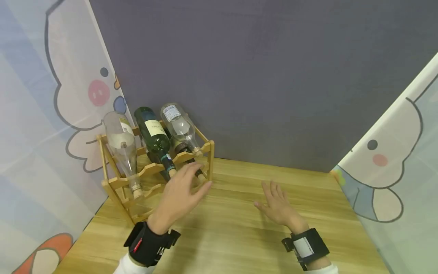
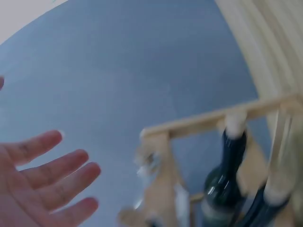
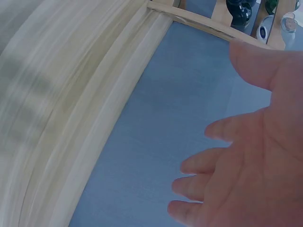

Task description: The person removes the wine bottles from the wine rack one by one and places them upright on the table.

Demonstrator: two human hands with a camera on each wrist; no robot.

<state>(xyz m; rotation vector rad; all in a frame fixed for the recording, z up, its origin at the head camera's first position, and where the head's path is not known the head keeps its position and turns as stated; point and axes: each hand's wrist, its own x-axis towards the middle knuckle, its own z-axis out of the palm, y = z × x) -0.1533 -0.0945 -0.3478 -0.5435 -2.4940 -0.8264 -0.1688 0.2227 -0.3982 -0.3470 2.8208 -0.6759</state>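
Note:
My left hand point(image 1: 181, 196) hovers in front of a wooden wine rack point(image 1: 211, 160), fingers apart and holding nothing; its palm faces the camera in the left wrist view. On the rack's top tier lie a clear bottle point(image 1: 118, 131) at the left, a green wine bottle point(image 1: 157, 142) in the middle and another clear bottle point(image 1: 184, 129) at the right, corked necks tilted down toward me. A dark bottle point(image 1: 181, 146) lies on a lower tier, partly hidden by my left hand. Over the table to the right, my right hand point(image 1: 278, 207) has its fingers spread, with nothing in it.
The rack stands at the back left of the wood-grain table point(image 1: 239, 236). A dark grey panel point(image 1: 260, 83) rises behind the table. Cartoon-printed curtains hang at the left point(image 1: 30, 125) and right point(image 1: 403, 152) sides.

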